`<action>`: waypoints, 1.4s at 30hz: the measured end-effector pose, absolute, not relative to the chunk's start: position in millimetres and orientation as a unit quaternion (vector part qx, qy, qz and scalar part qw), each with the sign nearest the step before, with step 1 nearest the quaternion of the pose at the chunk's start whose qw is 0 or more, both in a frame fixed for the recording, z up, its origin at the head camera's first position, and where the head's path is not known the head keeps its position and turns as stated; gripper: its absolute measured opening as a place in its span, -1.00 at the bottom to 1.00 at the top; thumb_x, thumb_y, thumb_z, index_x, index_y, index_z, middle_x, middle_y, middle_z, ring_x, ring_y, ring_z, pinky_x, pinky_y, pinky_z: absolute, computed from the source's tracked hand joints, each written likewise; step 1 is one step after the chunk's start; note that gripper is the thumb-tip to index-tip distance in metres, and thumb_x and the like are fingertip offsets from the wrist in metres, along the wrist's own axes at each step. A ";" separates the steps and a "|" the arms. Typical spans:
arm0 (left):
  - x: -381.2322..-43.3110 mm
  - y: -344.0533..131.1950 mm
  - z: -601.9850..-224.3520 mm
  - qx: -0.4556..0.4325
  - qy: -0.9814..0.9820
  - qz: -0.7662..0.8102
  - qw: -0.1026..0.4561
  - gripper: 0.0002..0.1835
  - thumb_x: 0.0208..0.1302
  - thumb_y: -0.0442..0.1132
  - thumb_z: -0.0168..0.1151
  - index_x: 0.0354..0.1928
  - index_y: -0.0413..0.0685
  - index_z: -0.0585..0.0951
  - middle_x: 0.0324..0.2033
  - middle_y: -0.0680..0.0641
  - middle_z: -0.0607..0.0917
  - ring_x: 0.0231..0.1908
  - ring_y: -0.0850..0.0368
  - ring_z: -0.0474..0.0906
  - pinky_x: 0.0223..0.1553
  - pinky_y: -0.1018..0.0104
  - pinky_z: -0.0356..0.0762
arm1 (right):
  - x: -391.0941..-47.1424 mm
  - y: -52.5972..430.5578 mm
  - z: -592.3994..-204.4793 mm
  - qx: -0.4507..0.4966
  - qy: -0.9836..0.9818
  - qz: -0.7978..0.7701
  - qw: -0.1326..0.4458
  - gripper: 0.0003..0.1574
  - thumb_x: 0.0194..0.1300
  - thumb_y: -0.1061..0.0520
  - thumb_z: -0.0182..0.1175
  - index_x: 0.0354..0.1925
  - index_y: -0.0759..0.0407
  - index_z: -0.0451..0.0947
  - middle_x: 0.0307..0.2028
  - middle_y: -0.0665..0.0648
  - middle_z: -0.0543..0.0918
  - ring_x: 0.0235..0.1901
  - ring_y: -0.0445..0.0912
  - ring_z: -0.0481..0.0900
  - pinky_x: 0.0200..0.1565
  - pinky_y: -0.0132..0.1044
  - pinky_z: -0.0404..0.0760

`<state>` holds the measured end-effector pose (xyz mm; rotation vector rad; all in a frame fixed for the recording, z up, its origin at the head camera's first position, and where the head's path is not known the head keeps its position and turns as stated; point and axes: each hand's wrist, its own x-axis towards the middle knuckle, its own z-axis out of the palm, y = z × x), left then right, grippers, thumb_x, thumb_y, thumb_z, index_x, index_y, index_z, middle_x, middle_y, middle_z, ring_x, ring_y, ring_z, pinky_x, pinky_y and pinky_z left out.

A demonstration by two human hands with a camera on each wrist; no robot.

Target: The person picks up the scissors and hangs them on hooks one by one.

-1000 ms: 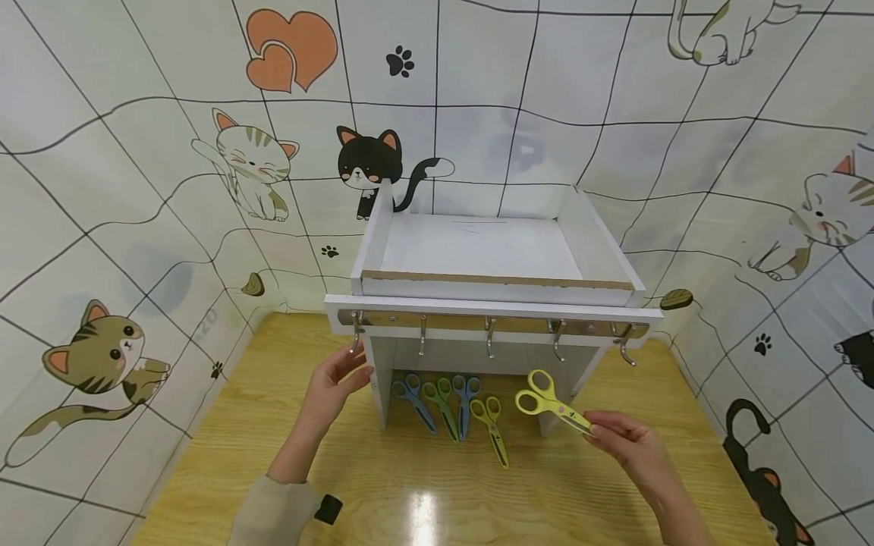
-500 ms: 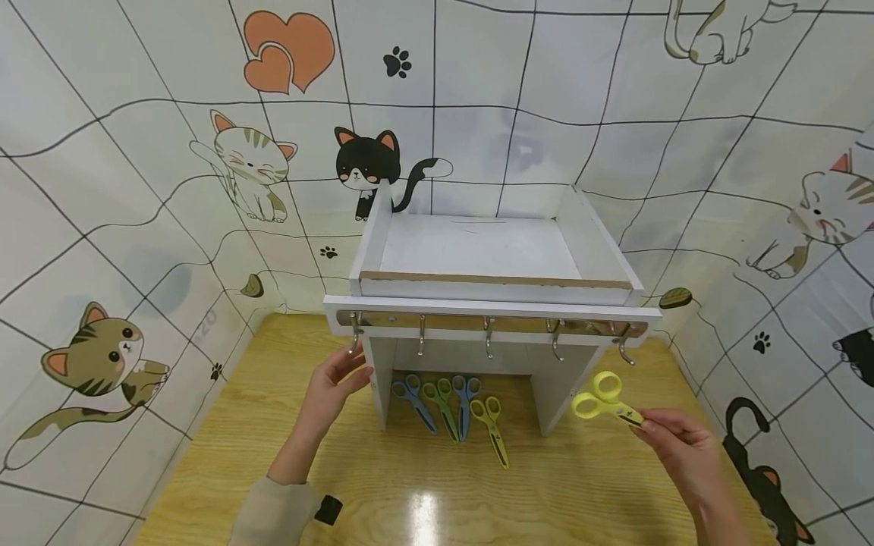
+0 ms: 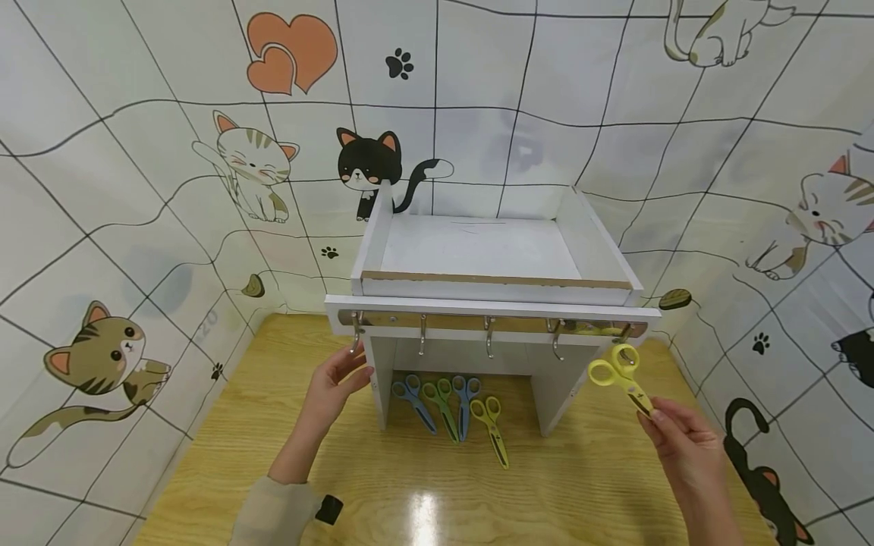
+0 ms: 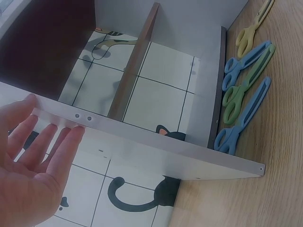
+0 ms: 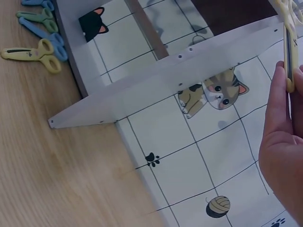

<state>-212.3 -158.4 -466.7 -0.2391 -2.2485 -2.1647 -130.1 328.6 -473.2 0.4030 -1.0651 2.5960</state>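
Note:
Yellow scissors [image 3: 636, 393] are pinched by the blades in my right hand [image 3: 693, 447], handles pointing up and left. Their upper finger loop overlaps the rightmost metal hook on the front of the white shelf [image 3: 492, 307]. In the right wrist view, thumb and fingers press the yellow scissors [image 5: 290, 52] between them. My left hand [image 3: 334, 387] rests on the shelf's left side panel. The left wrist view shows its thumb tip on the panel's front edge and extended fingers against the outer side [image 4: 156, 153].
Under the shelf, several scissors lie on the wooden table [image 3: 382, 493]: blue scissors [image 3: 418, 409], green scissors [image 3: 447, 413], more blue scissors [image 3: 465, 413] and yellow scissors [image 3: 497, 440]. Other hooks [image 3: 489, 337] line the front rail. Cat-printed walls [image 3: 505, 61] surround the table.
My right hand has carried the yellow scissors right, then up toward the rightmost hook, with the loops now over it in view. My left hand has stayed put.

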 end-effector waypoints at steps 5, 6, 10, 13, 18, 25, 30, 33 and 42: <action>-212.1 -159.2 -467.6 -0.076 -0.718 -0.692 0.009 -0.44 0.37 -0.45 0.18 0.39 -0.39 0.34 0.39 -0.37 0.36 0.04 0.53 0.50 -0.02 0.50 0.63 | -135.2 325.4 -481.9 0.157 -0.360 0.910 0.131 -0.50 0.36 0.67 -0.22 -0.02 0.53 0.62 -0.12 0.33 0.76 -0.07 0.05 0.76 -0.03 -0.22 0.71; -212.2 -159.2 -467.6 -0.077 -0.719 -0.691 0.010 -0.43 0.37 -0.44 0.18 0.39 -0.39 0.34 0.39 -0.37 0.36 0.05 0.52 0.50 -0.02 0.50 0.63 | -136.4 324.5 -483.1 0.160 -0.356 0.912 0.126 -0.50 0.36 0.67 -0.22 -0.01 0.53 0.61 -0.12 0.34 0.76 -0.06 0.06 0.75 -0.02 -0.21 0.71; -212.1 -159.3 -467.3 -0.077 -0.719 -0.690 0.009 -0.42 0.37 -0.43 0.19 0.40 -0.38 0.33 0.39 -0.38 0.35 0.05 0.53 0.50 -0.03 0.52 0.63 | -140.8 320.9 -489.1 0.164 -0.363 0.911 0.110 -0.48 0.39 0.65 -0.24 0.02 0.51 0.61 -0.09 0.32 0.76 -0.04 0.05 0.75 0.00 -0.21 0.69; -212.2 -159.5 -467.6 -0.077 -0.719 -0.691 0.003 -0.42 0.37 -0.44 0.19 0.40 -0.37 0.33 0.40 -0.36 0.35 0.05 0.55 0.50 -0.02 0.52 0.63 | -143.7 317.5 -494.9 0.156 -0.378 0.907 0.100 -0.48 0.40 0.63 -0.23 0.03 0.47 0.61 -0.08 0.29 0.76 -0.04 0.03 0.75 0.01 -0.23 0.69; -213.5 -159.8 -469.1 -0.076 -0.717 -0.693 0.000 -0.43 0.37 -0.45 0.17 0.39 -0.35 0.34 0.40 -0.33 0.35 0.04 0.57 0.50 -0.02 0.52 0.63 | -146.9 311.1 -505.1 0.165 -0.383 0.907 0.065 -0.50 0.41 0.61 -0.23 0.04 0.48 0.59 -0.06 0.30 0.75 -0.01 0.04 0.74 0.06 -0.23 0.67; -213.4 -159.0 -469.1 -0.076 -0.724 -0.686 0.005 -0.44 0.37 -0.43 0.18 0.38 -0.37 0.35 0.39 -0.37 0.35 0.05 0.53 0.50 -0.01 0.51 0.63 | -149.8 302.2 -518.1 0.180 -0.408 0.895 -0.005 -0.47 0.47 0.57 -0.28 0.10 0.42 0.58 0.01 0.28 0.73 0.06 0.02 0.71 0.13 -0.23 0.64; -213.2 -159.0 -468.5 -0.077 -0.724 -0.685 0.006 -0.44 0.38 -0.43 0.19 0.38 -0.36 0.35 0.40 -0.36 0.35 0.07 0.48 0.49 0.00 0.50 0.62 | -150.5 294.7 -527.2 0.141 -0.493 0.857 -0.045 -0.50 0.52 0.46 -0.21 0.15 0.25 0.59 0.03 0.11 0.75 0.04 -0.10 0.71 0.10 -0.26 0.67; -213.6 -158.8 -468.7 -0.072 -0.724 -0.686 0.005 -0.44 0.37 -0.43 0.19 0.38 -0.36 0.35 0.40 -0.35 0.36 0.09 0.43 0.50 -0.01 0.51 0.63 | -150.6 289.2 -533.6 0.101 -0.557 0.823 -0.053 -0.58 0.54 0.38 -0.12 0.18 0.23 0.56 0.00 0.01 0.76 0.01 -0.16 0.72 0.06 -0.27 0.69; -213.2 -158.8 -468.7 -0.064 -0.727 -0.684 0.002 -0.41 0.37 -0.46 0.16 0.42 -0.36 0.31 0.41 -0.36 0.34 0.34 -0.26 0.36 0.00 0.50 0.62 | -156.0 265.1 -550.1 -0.010 -0.700 0.709 -0.088 -0.52 0.50 0.14 0.10 0.22 0.45 0.41 -0.13 -0.13 0.77 -0.06 -0.18 0.73 0.03 -0.21 0.72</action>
